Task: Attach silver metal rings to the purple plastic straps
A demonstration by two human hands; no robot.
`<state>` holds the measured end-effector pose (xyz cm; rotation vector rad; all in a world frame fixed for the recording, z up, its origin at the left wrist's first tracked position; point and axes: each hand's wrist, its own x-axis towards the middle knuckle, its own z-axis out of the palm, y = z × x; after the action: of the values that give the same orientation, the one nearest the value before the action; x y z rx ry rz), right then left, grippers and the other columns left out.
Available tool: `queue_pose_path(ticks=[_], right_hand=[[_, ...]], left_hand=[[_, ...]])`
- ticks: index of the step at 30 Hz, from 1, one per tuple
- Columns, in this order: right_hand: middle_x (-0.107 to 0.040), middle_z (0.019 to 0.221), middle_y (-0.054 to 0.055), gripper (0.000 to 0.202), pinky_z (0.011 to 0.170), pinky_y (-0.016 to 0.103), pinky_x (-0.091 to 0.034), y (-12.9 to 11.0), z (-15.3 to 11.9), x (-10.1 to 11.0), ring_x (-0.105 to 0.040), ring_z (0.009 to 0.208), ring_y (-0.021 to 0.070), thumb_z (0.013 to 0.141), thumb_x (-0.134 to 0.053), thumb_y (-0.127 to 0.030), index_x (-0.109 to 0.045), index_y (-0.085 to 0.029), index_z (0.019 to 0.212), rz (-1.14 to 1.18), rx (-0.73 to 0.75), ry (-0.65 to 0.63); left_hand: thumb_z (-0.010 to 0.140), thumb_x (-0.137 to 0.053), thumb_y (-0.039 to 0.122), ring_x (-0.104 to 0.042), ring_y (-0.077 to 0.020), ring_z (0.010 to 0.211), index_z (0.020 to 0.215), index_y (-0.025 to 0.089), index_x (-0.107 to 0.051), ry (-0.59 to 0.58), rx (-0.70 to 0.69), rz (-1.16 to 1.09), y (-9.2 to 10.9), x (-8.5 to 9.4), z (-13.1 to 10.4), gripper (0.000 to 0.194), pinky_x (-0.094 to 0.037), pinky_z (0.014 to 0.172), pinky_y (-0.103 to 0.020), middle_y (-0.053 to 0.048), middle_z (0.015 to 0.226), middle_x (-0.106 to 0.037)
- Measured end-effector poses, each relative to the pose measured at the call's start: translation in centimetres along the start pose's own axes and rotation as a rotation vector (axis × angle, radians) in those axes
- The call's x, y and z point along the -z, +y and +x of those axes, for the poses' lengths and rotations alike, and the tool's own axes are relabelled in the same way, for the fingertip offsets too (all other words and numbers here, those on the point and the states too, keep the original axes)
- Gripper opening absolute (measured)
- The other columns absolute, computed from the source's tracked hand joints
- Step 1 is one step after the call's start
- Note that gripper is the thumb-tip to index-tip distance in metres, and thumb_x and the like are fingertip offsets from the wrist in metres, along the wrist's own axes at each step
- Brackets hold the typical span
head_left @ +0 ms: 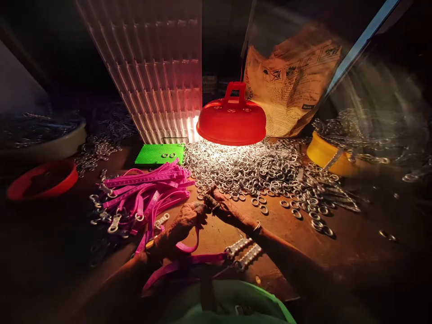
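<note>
Both hands meet at the middle of the brown table, fingertips together. My left hand is closed on a pink strap that hangs below it in a loop. Against it, my right hand is closed too; what its fingers hold is too small and dark to name. A heap of metal rings lies just beyond them. Left of my left hand is a pile of pink straps with metal snap hooks. Rows of metal hooks lie nearer me beside another pink strap.
A red lamp hangs low over the rings. There are a green perforated tray, a red ring-shaped container, a pale basin, a yellow bowl, a paper sack and a green container near me.
</note>
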<state>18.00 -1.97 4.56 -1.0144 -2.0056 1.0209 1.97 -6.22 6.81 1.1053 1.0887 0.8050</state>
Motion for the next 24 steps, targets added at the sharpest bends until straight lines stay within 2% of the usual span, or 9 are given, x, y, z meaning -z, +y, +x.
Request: queue_pose_path(ticks=[2, 5, 9, 12, 15, 20, 24], right_hand=[[-0.052, 0.073, 0.0, 0.02, 0.052, 0.021, -0.041, -0.7, -0.7, 0.5, -0.045, 0.06, 0.0104, 0.086, -0.049, -0.032, -0.046, -0.017, 0.098, -0.051, 0.008, -0.129], [-0.051, 0.066, -0.005, 0.039, 0.041, 0.016, -0.031, -2.1, -2.8, 0.9, -0.038, 0.047, 0.006, 0.087, -0.05, -0.026, -0.033, -0.016, 0.121, -0.045, -0.028, -0.289], [-0.052, 0.067, -0.003, 0.047, 0.044, 0.019, -0.024, -3.8, -6.9, 0.4, -0.034, 0.048, 0.006, 0.094, -0.043, -0.023, -0.02, -0.014, 0.134, -0.138, 0.068, -0.311], [-0.055, 0.069, 0.0, 0.049, 0.048, 0.023, -0.024, -4.7, -9.9, -0.2, -0.037, 0.052, 0.0087, 0.096, -0.038, -0.025, -0.013, -0.013, 0.137, -0.185, 0.089, -0.281], [-0.06, 0.075, 0.004, 0.054, 0.052, 0.026, -0.028, -5.4, -11.9, -0.7, -0.044, 0.058, 0.0124, 0.094, -0.042, -0.031, -0.014, -0.014, 0.137, -0.188, 0.076, -0.299], [-0.061, 0.072, 0.003, 0.047, 0.049, 0.026, -0.026, -6.4, -13.2, -1.2, -0.042, 0.053, 0.0115, 0.09, -0.048, -0.044, -0.033, -0.015, 0.123, -0.052, -0.166, -0.348], [-0.061, 0.073, 0.003, 0.042, 0.051, 0.025, -0.031, -6.6, -13.6, -2.0, -0.045, 0.055, 0.0117, 0.095, -0.033, -0.053, -0.041, -0.016, 0.114, 0.147, -0.359, -0.323]], left_hand=[[0.059, -0.065, 0.047, -0.037, -0.0072, 0.042, 0.062, 0.017, -0.046, -0.051, 0.11, -0.041, 0.8, 0.3, 0.4, 0.035, -0.029, 0.04, -0.021, 0.003, 0.051, -0.045], [0.061, -0.066, 0.053, -0.023, -0.0032, 0.038, 0.064, 0.016, -0.048, -0.11, 0.128, -0.04, 1.9, 1.2, 0.0, 0.042, -0.014, 0.038, -0.02, 0.008, 0.046, -0.034], [0.071, -0.063, 0.052, -0.022, -0.0038, 0.04, 0.06, 0.013, -0.052, -0.279, 0.165, 0.11, 2.2, 1.5, -1.8, 0.042, -0.012, 0.04, -0.022, 0.008, 0.045, -0.032], [0.074, -0.063, 0.048, -0.021, -0.0044, 0.043, 0.056, 0.014, -0.049, -0.375, 0.219, 0.101, 1.0, 0.8, -3.2, 0.041, -0.012, 0.042, -0.023, 0.007, 0.047, -0.03], [0.07, -0.068, 0.048, -0.024, -0.0049, 0.047, 0.054, 0.014, -0.045, -0.402, 0.269, -0.008, -0.1, -0.3, -4.9, 0.043, -0.014, 0.044, -0.023, 0.006, 0.049, -0.033], [0.076, -0.061, 0.056, -0.027, -0.0049, 0.045, 0.057, 0.013, -0.048, -0.367, 0.277, -0.087, -0.3, -1.7, -8.1, 0.049, -0.018, 0.043, -0.022, 0.006, 0.048, -0.033], [0.083, -0.056, 0.053, -0.037, -0.0067, 0.052, 0.069, 0.011, -0.053, -0.33, 0.308, -0.203, -0.8, -2.4, -10.1, 0.044, -0.026, 0.048, -0.021, 0.002, 0.058, -0.043]])
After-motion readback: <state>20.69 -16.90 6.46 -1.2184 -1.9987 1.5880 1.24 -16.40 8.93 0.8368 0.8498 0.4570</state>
